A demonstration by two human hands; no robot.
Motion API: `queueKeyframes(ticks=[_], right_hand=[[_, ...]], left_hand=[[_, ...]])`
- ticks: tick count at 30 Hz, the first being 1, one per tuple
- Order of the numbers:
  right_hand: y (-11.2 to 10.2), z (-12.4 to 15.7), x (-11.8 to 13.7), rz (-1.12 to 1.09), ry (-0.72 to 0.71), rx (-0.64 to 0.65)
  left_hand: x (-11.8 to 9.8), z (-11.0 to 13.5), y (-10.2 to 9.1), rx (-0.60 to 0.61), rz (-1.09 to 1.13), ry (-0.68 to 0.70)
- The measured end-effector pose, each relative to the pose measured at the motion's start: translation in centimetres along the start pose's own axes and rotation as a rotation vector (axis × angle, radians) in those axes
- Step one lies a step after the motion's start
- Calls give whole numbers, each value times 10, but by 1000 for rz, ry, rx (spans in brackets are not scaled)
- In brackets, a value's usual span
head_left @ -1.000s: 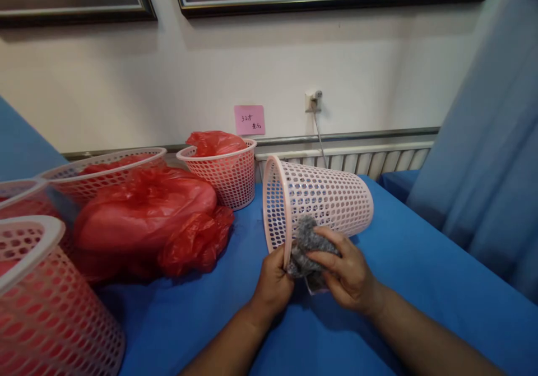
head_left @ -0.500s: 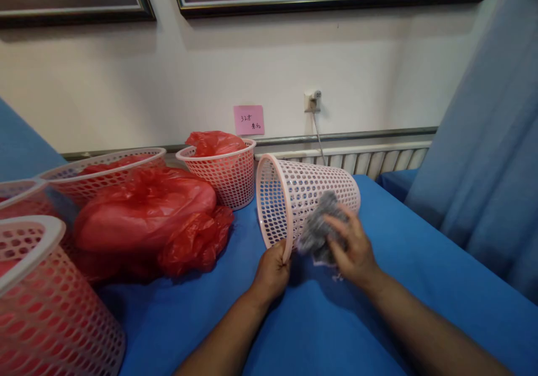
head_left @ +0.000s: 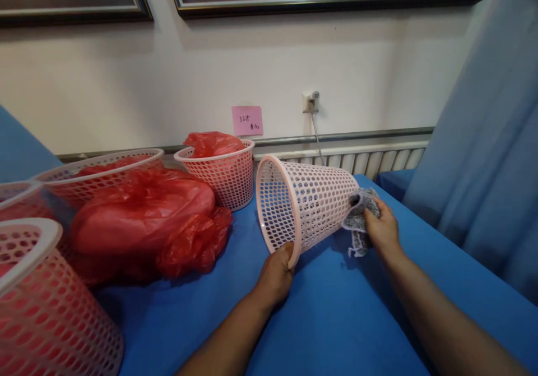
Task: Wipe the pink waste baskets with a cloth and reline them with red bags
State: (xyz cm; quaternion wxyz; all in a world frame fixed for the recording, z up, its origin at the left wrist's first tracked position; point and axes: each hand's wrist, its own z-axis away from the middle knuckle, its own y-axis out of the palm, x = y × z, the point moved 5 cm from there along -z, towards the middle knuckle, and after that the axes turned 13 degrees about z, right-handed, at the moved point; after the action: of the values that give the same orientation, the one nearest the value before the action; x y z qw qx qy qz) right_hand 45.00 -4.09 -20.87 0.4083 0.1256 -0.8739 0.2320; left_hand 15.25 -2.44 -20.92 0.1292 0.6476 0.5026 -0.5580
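The head camera, the only view, looks down on a blue-covered table (head_left: 336, 320) where a pink mesh basket (head_left: 309, 205) lies on its side, its open mouth turned toward the person's left and its narrow base pointing right. The left hand (head_left: 275, 272) is closed on the lowest part of the rim, fingers curled round the edge and the thumb hidden behind it, so that the basket is propped at a slight tilt. The right hand (head_left: 380, 227) is bunched round a grey cloth (head_left: 359, 219) and presses it against the basket's base, with a loose corner hanging down to the table. By the look of it, the work in hand is wiping the outside of the basket, and the cloth is at the bottom end. Any further stroke there would call for a firm left-hand hold on the rim (the basket is light and round, so it would likely roll or slide away under a push). To the left lie crumpled red plastic bags (head_left: 143, 219), with an upright basket (head_left: 218, 168) behind them near the wall and another basket (head_left: 42, 309) at the near-left corner.
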Motion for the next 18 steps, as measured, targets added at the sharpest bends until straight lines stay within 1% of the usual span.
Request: queueKeyframes(ticks=[1, 2, 3, 5, 6, 8, 11, 14, 15, 16, 17, 18], right_hand=[[-2, 10, 14, 14, -71, 5], [-4, 23, 32, 27, -182, 25], [-6, 38, 54, 22, -326, 54], [-12, 71, 96, -25, -633, 157], [-16, 84, 112, -50, -746, 202], [-23, 100, 133, -93, -871, 246], [-26, 108, 143, -131, -972, 289], [-21, 111, 142, -143, -1045, 348], [-19, 108, 139, -136, -1035, 343], [-18, 103, 133, -121, -994, 315], [-17, 94, 124, -96, -918, 267], [-16, 81, 112, -63, -801, 201]], left_hand=[[-2, 0, 0, 6, -3, -2], [-4, -1, 1, 17, -4, 1], [-7, -2, 2, 36, 0, 9], [-13, -3, 5, 75, 26, 24], [-16, -3, 5, 83, 43, 29], [-23, -2, 5, 70, 82, 34], [-30, 2, 2, -31, 193, 23], [-31, 7, -2, -141, 326, -15], [-30, 7, -2, -153, 351, -24], [-28, 8, -2, -154, 364, -29], [-26, 8, -3, -152, 367, -33], [-23, 7, -3, -148, 361, -33]])
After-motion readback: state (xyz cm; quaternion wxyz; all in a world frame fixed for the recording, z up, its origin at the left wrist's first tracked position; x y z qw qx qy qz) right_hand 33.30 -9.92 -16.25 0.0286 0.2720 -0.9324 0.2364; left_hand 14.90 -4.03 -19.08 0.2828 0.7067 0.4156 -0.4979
